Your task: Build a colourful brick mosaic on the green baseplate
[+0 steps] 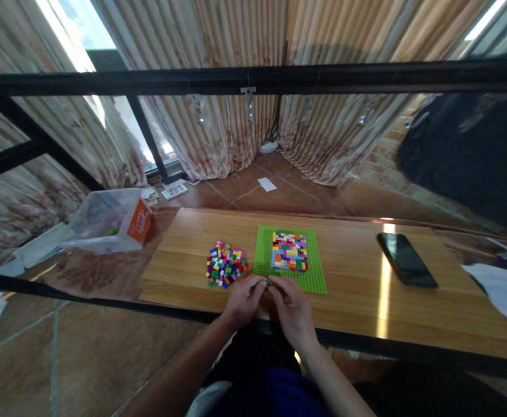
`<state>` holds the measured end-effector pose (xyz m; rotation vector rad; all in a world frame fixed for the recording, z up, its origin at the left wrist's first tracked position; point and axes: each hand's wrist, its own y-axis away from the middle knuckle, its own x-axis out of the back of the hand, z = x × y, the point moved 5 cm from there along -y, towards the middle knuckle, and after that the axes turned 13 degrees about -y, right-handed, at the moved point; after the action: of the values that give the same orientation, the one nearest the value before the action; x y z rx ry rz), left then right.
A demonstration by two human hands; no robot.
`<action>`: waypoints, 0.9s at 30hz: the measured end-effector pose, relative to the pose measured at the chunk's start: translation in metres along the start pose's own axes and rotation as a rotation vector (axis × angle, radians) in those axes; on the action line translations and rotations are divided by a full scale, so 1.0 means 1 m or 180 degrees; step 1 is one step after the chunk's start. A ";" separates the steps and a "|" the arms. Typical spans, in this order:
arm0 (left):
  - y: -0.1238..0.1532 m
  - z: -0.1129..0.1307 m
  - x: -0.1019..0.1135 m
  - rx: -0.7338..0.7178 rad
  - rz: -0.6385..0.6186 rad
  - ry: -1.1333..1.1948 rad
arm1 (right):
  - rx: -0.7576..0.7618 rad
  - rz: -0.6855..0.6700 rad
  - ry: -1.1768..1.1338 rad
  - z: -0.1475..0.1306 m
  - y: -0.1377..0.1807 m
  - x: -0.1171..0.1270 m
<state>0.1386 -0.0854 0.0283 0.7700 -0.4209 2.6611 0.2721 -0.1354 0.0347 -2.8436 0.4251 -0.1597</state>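
My left hand and my right hand meet at the near edge of the green baseplate, fingertips almost touching. Pinched between them is a small green toy brick, mostly covered by the fingers. On the baseplate rises a block of multicoloured bricks, packed into a rough square. A pile of loose bricks in many colours lies on the wooden board just left of the baseplate, close to my left hand.
A black phone lies on the right of the wooden board. At the far left stands a clear plastic box with an orange label and a few pieces inside. White papers are at the right end. A dark bar crosses above.
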 end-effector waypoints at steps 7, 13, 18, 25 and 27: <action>0.001 0.002 0.000 0.0042 -0.0126 0.0028 | -0.0052 -0.0002 0.0053 0.000 -0.003 -0.004; 0.003 0.002 -0.001 0.0160 -0.0229 0.0088 | 0.0104 0.0318 0.0338 -0.004 -0.018 0.024; 0.004 0.005 0.001 0.0164 -0.0177 0.0006 | 0.0246 0.0834 0.1065 0.001 -0.059 0.075; 0.004 0.007 0.002 0.0130 -0.0180 -0.0060 | 0.0286 0.0597 0.1666 0.021 -0.094 0.082; 0.003 0.008 0.002 0.0104 -0.0157 -0.0079 | 0.0350 0.0536 0.1808 0.024 -0.095 0.078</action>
<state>0.1391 -0.0909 0.0357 0.8132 -0.3608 2.6210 0.3755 -0.0653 0.0432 -2.5992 0.7347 -0.9340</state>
